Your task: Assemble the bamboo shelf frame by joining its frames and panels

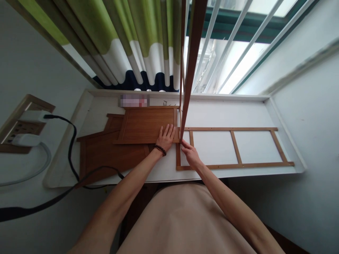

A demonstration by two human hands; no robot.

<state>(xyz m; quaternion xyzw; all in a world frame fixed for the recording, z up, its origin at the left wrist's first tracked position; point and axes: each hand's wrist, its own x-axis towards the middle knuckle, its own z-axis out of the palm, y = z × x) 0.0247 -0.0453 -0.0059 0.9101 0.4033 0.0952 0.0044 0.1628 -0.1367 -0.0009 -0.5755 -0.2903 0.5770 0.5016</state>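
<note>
My left hand (166, 137) lies flat with fingers spread on a brown wooden panel (148, 125) on the white table (225, 109); a dark bead bracelet is on that wrist. My right hand (190, 152) pinches the foot of an upright wooden frame (191, 63) that rises out of the top of the picture. That foot meets the left end of a flat ladder-like wooden frame (235, 146) lying on the table to the right.
More brown panels (106, 151) are stacked under and left of the top panel. A black cable (71, 148) crosses the table's left edge from a wall socket strip (23, 127). Green, white and navy curtains (137, 42) and window bars (233, 42) stand behind.
</note>
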